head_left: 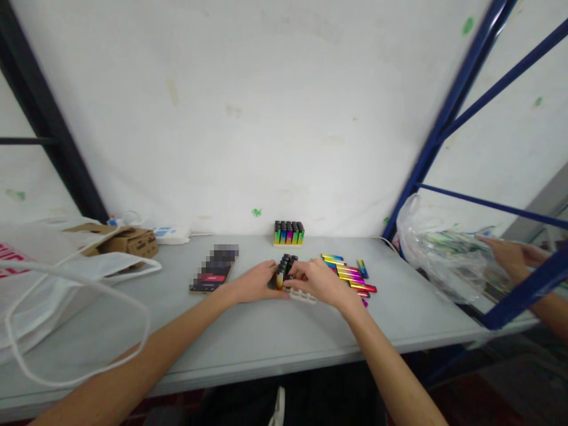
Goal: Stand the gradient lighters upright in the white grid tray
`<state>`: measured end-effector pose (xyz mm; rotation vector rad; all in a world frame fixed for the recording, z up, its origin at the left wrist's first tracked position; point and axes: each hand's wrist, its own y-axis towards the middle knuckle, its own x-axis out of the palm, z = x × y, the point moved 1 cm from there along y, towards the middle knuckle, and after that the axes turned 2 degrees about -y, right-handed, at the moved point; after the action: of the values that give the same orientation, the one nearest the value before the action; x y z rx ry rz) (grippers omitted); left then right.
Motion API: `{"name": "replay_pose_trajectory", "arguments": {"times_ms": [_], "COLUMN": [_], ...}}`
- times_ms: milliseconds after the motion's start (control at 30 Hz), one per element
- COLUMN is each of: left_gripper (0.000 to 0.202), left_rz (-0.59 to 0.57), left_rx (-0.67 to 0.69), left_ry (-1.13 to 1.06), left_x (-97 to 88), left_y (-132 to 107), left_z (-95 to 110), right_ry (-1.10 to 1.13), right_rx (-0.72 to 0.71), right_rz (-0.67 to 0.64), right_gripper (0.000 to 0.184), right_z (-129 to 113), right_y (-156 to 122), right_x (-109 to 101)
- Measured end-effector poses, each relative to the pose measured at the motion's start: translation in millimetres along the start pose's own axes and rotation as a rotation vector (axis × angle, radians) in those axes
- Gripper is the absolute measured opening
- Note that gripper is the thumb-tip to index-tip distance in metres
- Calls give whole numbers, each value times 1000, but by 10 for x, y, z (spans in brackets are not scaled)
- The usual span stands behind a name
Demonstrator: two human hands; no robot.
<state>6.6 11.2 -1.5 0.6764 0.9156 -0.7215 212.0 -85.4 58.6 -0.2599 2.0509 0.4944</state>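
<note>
My left hand [256, 283] and my right hand [320, 280] meet at the middle of the grey table [248, 331], both closed around a cluster of rainbow-coloured lighters [284, 270] standing in a white tray [303, 296]. Just right of my right hand lies a row of loose lighters [350, 273] flat on the table. A full tray of upright lighters [288, 233] stands farther back by the white wall.
A phone [215, 271] lies left of my hands. White bags [53, 278] and a cardboard box [128, 241] fill the left side. A clear plastic bag [439, 254] sits at the right behind blue frame bars [510, 296], where another person's hand [510, 254] reaches.
</note>
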Motion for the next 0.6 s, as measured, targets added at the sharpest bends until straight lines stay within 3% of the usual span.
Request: {"name": "replay_pose_trajectory", "arguments": {"times_ms": [333, 467, 600], "left_gripper": [68, 67, 68], "left_rz": [-6, 9, 16], "left_rx": [7, 7, 3], "left_ry": [-2, -2, 9], "left_x": [12, 17, 8], "left_y": [7, 9, -3], "left_z": [-28, -41, -36], "right_ry": [-191, -39, -111], "right_rx": [167, 79, 138], "right_rz": [101, 84, 165], "right_gripper": [47, 44, 31], "right_z": [93, 190, 544], "right_y": [113, 71, -17], "right_x": [11, -152, -373]}}
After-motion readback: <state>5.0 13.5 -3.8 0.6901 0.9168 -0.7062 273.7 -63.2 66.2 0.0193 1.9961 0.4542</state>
